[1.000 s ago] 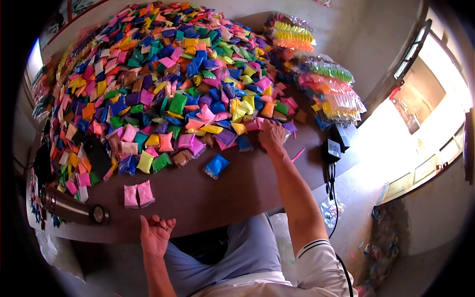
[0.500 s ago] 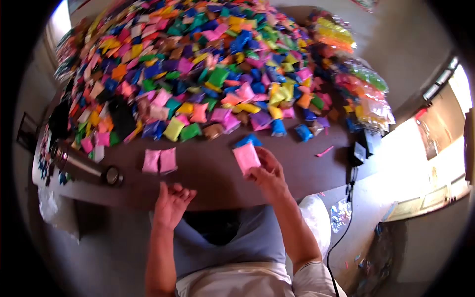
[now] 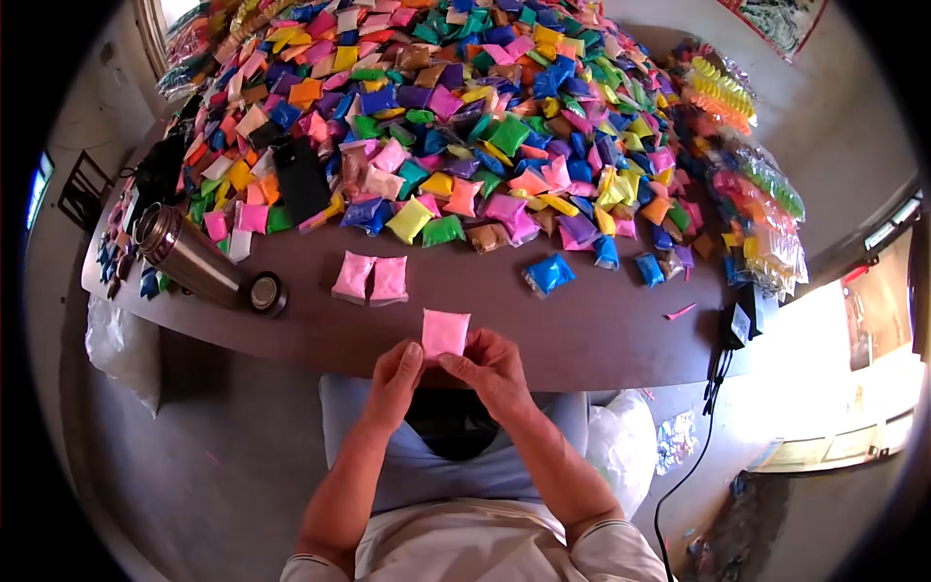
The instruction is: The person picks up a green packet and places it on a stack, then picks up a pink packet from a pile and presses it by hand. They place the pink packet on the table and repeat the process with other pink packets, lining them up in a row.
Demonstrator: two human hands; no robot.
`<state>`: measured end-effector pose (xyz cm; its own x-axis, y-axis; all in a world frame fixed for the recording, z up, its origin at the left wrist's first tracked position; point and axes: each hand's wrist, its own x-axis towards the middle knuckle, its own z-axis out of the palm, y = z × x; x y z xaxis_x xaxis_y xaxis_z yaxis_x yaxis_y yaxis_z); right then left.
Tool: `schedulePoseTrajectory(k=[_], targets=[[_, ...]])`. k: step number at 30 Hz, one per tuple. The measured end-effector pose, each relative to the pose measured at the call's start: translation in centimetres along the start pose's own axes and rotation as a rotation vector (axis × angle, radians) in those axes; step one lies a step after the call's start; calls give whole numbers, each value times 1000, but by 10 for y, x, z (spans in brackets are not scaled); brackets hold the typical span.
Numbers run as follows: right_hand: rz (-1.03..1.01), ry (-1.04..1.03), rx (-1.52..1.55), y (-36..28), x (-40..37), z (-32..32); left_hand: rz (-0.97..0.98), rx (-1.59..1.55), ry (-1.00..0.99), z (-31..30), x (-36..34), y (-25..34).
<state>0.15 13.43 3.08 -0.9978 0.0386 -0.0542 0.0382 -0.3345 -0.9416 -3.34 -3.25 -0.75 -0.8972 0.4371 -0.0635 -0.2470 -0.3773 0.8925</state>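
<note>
A small pink packet stands up between my two hands over the table's front edge. My right hand pinches its lower right side, thumb in front. At its lower left edge my left hand is closed, thumb against the packet and the other fingers curled behind. Two more pink packets lie side by side on the table, beyond my left hand. Right of them lies a blue packet on its own.
A big heap of coloured packets covers the back of the table. A steel flask lies at left, its cap toward me. A black phone-like slab rests on the heap. Black adapters with a cable sit at the right edge.
My right hand has brought the pink packet left and toward me. My left hand has moved right to meet it and closed at its edge. The view has shifted, too.
</note>
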Motion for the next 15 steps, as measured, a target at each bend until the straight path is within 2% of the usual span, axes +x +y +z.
schedulePoseTrajectory(k=[2,4,5,6,7,8,10,11,15], targets=[[-16,-18,3,-4,-1,0,-16,105,3,5,-1,5],[-35,-35,9,-12,-1,2,53,286,28,18,-5,16],[11,-31,9,-18,-1,2,50,287,25,21,-7,19],[57,-26,10,-22,0,1,98,434,15,24,-8,21],[57,-23,12,-20,3,-2,145,580,5,27,-9,22],[46,-45,-22,-15,6,-7,143,581,3,35,-10,22],[36,-65,-54,-12,7,-9,289,688,27,50,-11,20],[26,-38,-17,-10,7,-7,437,813,-15,46,-7,9],[-49,28,138,-1,0,-4,436,707,9,52,-13,7]])
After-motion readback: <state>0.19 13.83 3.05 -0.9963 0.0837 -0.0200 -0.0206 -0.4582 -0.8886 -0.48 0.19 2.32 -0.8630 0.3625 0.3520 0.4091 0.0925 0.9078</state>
